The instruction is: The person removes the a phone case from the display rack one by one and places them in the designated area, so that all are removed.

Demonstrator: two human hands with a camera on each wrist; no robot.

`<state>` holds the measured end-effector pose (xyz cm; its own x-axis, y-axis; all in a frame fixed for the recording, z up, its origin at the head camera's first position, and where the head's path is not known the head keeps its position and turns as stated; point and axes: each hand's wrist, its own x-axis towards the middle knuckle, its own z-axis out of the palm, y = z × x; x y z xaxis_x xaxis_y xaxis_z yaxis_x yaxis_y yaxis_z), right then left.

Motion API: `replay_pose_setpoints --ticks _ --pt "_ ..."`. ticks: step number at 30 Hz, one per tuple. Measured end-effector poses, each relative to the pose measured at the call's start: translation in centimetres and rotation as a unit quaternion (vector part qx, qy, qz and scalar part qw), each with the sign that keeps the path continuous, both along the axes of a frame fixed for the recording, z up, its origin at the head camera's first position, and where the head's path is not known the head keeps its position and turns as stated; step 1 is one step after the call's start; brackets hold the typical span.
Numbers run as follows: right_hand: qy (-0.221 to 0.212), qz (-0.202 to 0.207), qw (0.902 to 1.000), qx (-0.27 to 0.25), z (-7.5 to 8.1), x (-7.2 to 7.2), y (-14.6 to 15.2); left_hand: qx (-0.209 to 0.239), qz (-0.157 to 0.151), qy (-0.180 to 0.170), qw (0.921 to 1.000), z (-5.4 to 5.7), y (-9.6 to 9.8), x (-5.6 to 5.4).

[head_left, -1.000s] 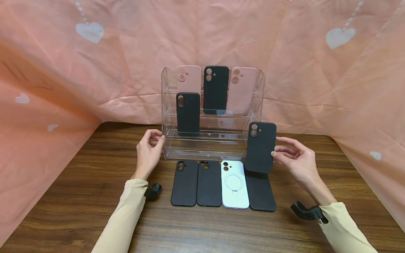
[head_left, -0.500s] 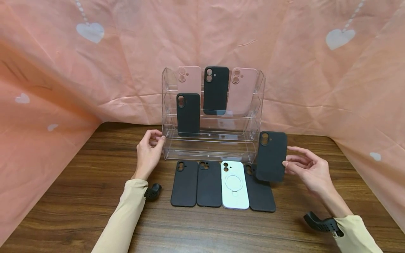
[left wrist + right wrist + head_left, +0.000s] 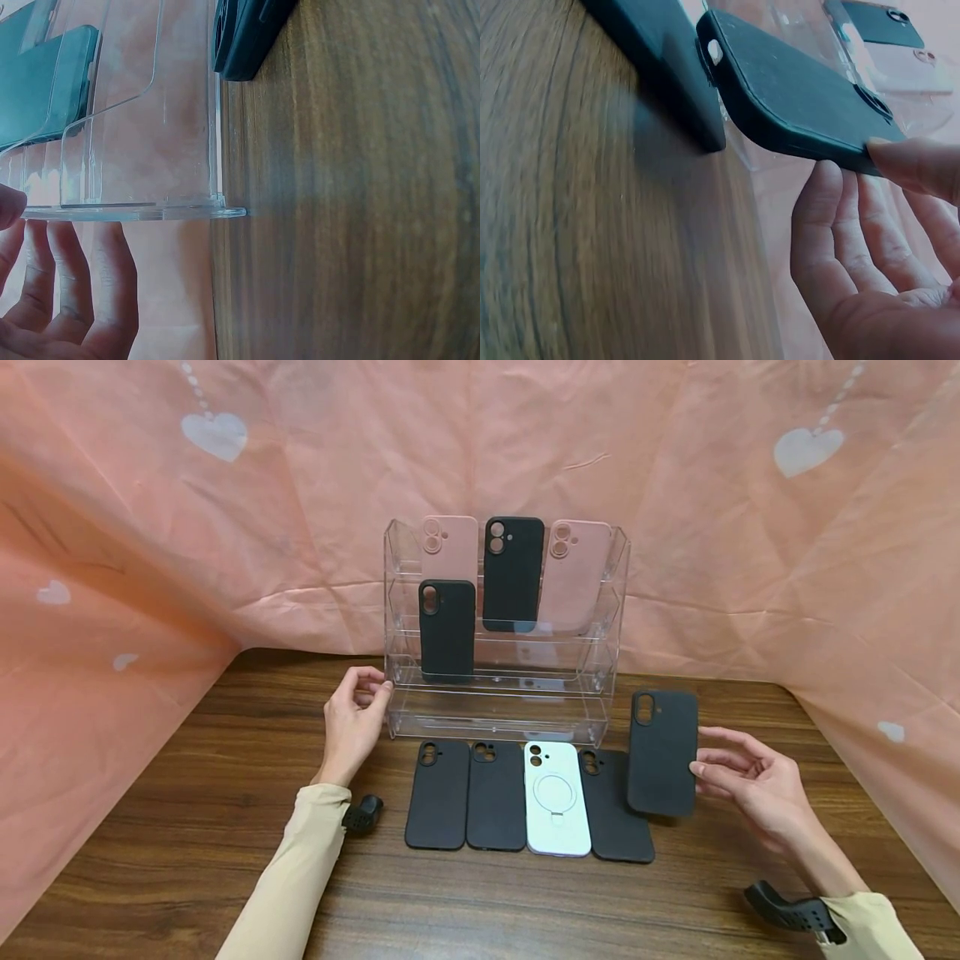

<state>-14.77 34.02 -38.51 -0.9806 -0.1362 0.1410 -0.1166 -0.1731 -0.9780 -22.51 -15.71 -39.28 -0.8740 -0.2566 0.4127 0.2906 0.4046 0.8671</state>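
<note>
No text, label, brand or number can be read

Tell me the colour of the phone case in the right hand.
The phone case is black, clearest in the head view.

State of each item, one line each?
Left hand, gripping clear stand by left edge
Right hand, pinching held case by edge
Held case, raised, camera end up
Clear stand, upright on table
Top-left pink case, standing
Top-middle black case, standing
Top-right pink case, standing, tilted
Lower black case, standing
Row's leftmost black case, flat
Row's second black case, flat
White case, flat
Row's rightmost black case, flat
</note>
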Motion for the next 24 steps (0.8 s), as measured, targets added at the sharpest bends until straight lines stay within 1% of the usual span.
replay_pose_setpoints --ticks 9,14,19,24 --pt "-0.019 0.045 0.9976 0.049 -0.2 0.5 1.7 0.002 -0.003 -0.001 1.0000 0.0 0.0 0.0" --pt "-0.030 0.062 0.9951 0.071 -0.4 0.8 2.6 0.002 -0.002 -0.003 1.0000 0.0 0.1 0.0" --pt "-0.038 0.062 0.9936 0.087 -0.8 0.9 3.4 0.003 -0.001 -0.004 1.0000 0.0 0.1 0.0" --pt "-0.050 0.049 0.9901 0.122 -0.9 1.1 3.8 0.004 -0.001 -0.003 1.0000 0.0 0.1 0.0"
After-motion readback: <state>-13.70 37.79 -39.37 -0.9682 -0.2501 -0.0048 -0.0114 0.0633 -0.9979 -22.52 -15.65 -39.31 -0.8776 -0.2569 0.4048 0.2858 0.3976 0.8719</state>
